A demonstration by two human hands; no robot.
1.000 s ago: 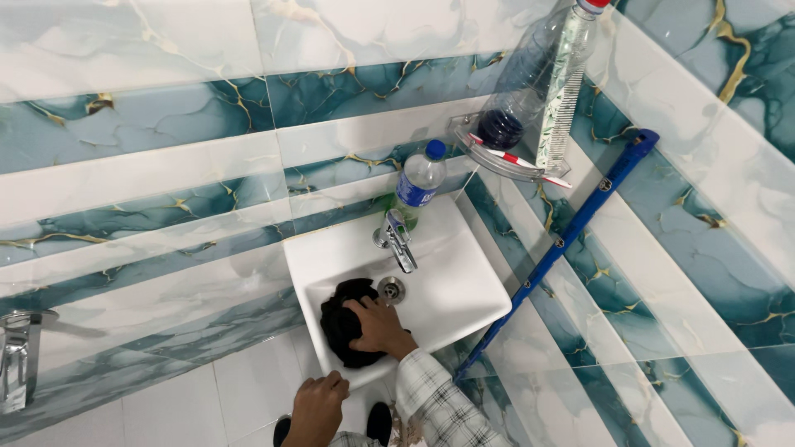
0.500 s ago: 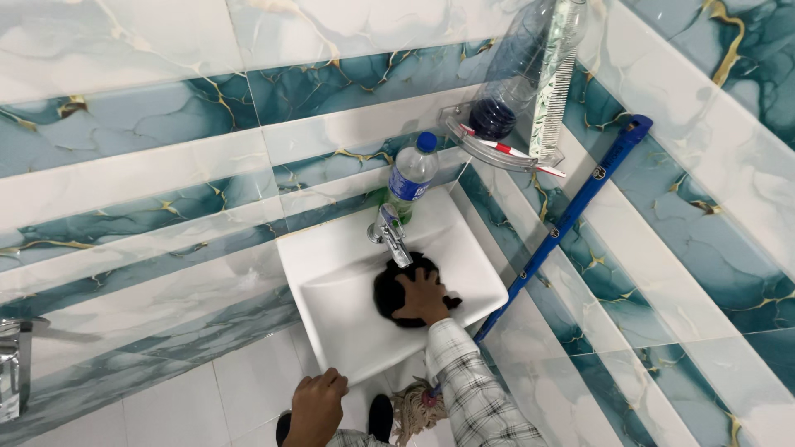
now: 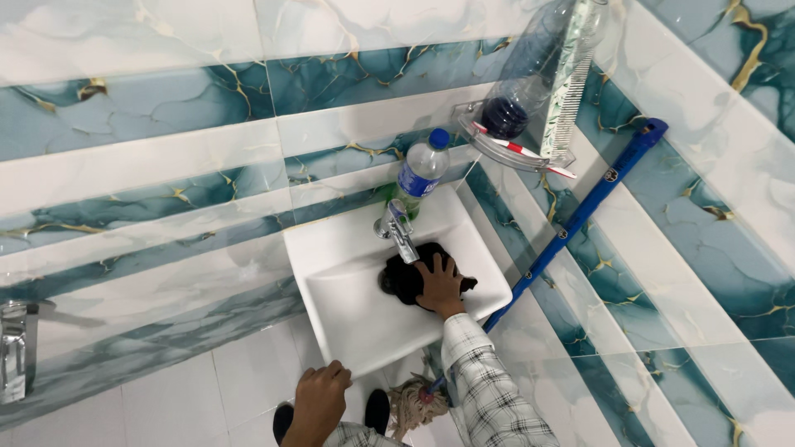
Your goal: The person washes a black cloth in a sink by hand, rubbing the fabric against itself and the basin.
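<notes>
Two hands at the white square ceramic basin (image 3: 348,310), centre of the frame.
My right hand (image 3: 439,284) lies spread, fingers splayed, pressing a black crumpled cloth (image 3: 407,273) inside the basin just under the chrome tap (image 3: 396,228); my left hand (image 3: 319,401) curls over the basin's near rim, lower centre.

Black cloth (image 3: 407,277) partly hidden under right hand (image 3: 439,284). White square ceramic sink (image 3: 356,314) drain covered. Chrome wall fitting (image 3: 15,352) cut by left edge. Both forearms cropped at bottom edge.
</notes>
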